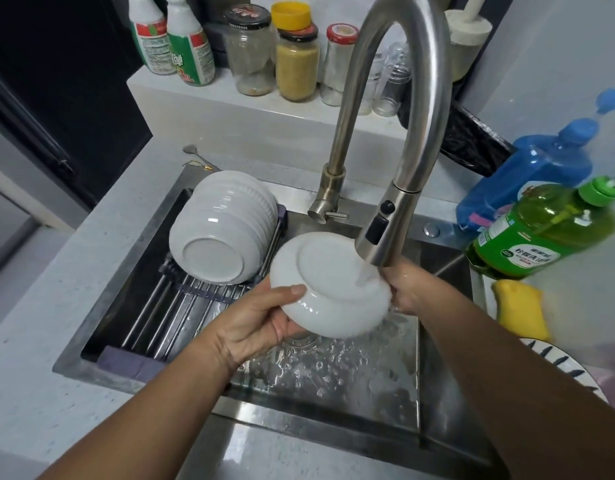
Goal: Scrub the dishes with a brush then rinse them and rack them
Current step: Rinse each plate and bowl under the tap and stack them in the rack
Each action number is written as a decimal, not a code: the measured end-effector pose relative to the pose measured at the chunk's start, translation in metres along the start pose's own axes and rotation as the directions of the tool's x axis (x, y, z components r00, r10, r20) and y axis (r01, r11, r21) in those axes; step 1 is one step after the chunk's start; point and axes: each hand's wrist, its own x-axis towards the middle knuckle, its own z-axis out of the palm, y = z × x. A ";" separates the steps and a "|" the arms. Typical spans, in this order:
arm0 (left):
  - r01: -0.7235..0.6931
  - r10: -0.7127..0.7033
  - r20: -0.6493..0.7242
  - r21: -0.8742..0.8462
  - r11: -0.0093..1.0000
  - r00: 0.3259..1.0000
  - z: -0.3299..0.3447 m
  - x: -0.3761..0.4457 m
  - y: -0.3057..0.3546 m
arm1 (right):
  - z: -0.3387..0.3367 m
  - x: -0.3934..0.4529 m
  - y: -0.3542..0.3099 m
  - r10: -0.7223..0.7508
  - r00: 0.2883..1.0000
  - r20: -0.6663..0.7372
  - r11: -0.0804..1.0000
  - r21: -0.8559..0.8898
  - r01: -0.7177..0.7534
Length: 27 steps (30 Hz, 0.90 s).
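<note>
Sink: one stainless steel sink basin (434,368), wet, with water splashing over its floor near the drain.
Tap: one tall brushed-steel gooseneck tap (396,109) arching over the sink; its spray head points down at 12 o'clock of the bowl I hold, and water runs onto that bowl.
Rack: one roll-up rack of steel rods (167,313) across the sink's left part, at 9 o'clock from my hands.
Racked bowls: one stack of white ribbed ceramic bowls (223,226) lying tilted on the rack, bases toward me; I cannot count the bowls in it for sure.
Bowl in hand: one white ceramic bowl (330,289), held upside down and tilted over the sink, base up under the stream, just right of the racked stack but apart from it.
Left hand: my left hand (264,323) grips the bowl's rim at its 8 o'clock, thumb curled over the outside, fingers underneath.
Right hand: my right hand (410,289) is at the bowl's 3 o'clock, touching the rim under the spray head; whether its fingers curl round the rim I cannot tell.
Bottles: two detergent bottles at 2 o'clock on the counter, one green pump bottle (545,226) and one blue bottle (527,168) behind it.
Sponge: one yellow sponge (520,310) at 3 o'clock, beside the sink.
Jars: a row of glass jars (295,60) on the ledge at 12 o'clock.
</note>
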 end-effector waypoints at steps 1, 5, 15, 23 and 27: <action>0.005 -0.005 -0.014 -0.016 1.000 1.000 -0.004 0.002 -0.001 | 0.000 0.002 0.008 -0.003 1.000 0.029 0.989 0.151 -0.001; 0.017 -0.020 -0.182 -0.016 1.000 0.983 -0.009 0.016 -0.006 | 0.006 -0.003 0.030 -0.017 0.995 0.102 0.865 0.500 -0.037; 0.171 0.300 -0.123 0.975 -0.141 0.946 0.015 0.060 -0.033 | 0.033 0.003 0.068 0.040 0.945 -0.324 0.869 0.478 0.127; -0.118 0.324 0.222 0.944 -0.309 0.920 0.057 0.040 -0.054 | 0.033 0.003 0.063 0.103 0.908 -0.407 0.806 0.568 0.163; -0.006 0.370 0.077 0.982 -0.189 0.926 0.028 0.036 -0.057 | 0.038 -0.001 0.056 0.063 0.881 -0.470 0.858 0.476 0.192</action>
